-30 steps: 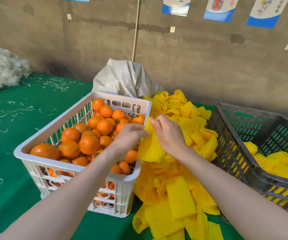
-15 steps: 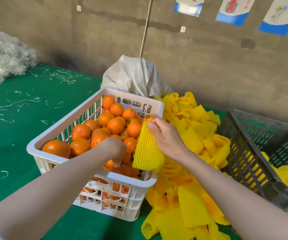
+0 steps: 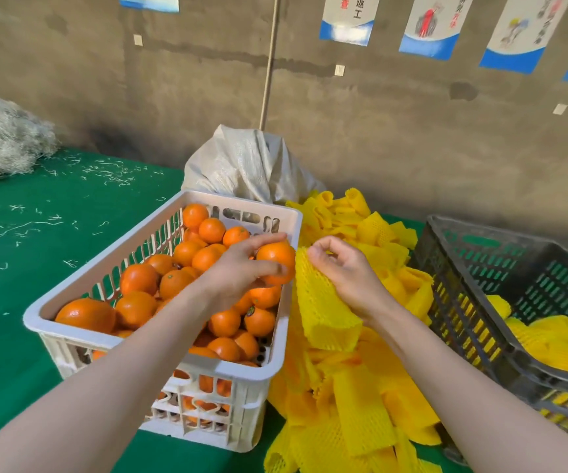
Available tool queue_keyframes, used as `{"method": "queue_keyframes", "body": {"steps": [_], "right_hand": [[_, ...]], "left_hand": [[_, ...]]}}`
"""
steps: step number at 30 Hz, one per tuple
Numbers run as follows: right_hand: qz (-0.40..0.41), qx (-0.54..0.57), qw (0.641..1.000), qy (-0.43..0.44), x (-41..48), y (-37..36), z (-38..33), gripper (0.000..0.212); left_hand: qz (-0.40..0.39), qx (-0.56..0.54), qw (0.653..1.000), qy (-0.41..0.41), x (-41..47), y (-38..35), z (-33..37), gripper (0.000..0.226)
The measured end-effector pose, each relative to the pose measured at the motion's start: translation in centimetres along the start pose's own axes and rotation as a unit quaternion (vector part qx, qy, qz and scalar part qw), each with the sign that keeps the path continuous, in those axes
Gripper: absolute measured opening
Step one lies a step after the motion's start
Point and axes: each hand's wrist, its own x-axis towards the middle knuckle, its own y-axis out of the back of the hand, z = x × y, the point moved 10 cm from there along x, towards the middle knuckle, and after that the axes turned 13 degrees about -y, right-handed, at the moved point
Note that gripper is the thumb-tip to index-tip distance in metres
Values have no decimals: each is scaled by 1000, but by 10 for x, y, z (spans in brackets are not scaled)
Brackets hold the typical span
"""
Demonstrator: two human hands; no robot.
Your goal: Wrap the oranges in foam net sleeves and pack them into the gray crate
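Orange in my left hand, net in my right hand, the two nearly touching.

My left fingers curl round one orange, lifted just above the heap in the white crate. My right hand pinches the top edge of a yellow foam net sleeve, which hangs flat over the loose pile of sleeves. As I judge it, the mouth is not open enough, so I want my right fingers to spread the rim into a ring before the fruit goes in. Then I push the orange straight down the tube, turning it a little so the net stretches evenly rather than snagging or tearing. The gray crate waits to my right, with a few wrapped oranges already in it.
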Motion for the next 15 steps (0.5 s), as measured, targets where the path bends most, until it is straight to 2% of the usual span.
{"method": "queue_keyframes", "body": {"steps": [4, 7, 10, 13, 15], "right_hand": [[-5, 76, 997, 16, -24, 8, -10, 15], [72, 33, 996, 34, -35, 19, -8, 13], [198, -50, 975, 88, -54, 34, -7, 15], [336, -107, 921, 163, -84, 54, -14, 18], [369, -119, 901, 197, -93, 67, -16, 24]], "left_hand": [[86, -192, 977, -35, -5, -34, 8, 34], [134, -301, 944, -27, -13, -61, 1, 44], [175, -290, 940, -39, -20, -76, -1, 42], [187, -268, 943, -65, -24, -89, 2, 45], [178, -280, 940, -72, -26, -101, 1, 51]]}}
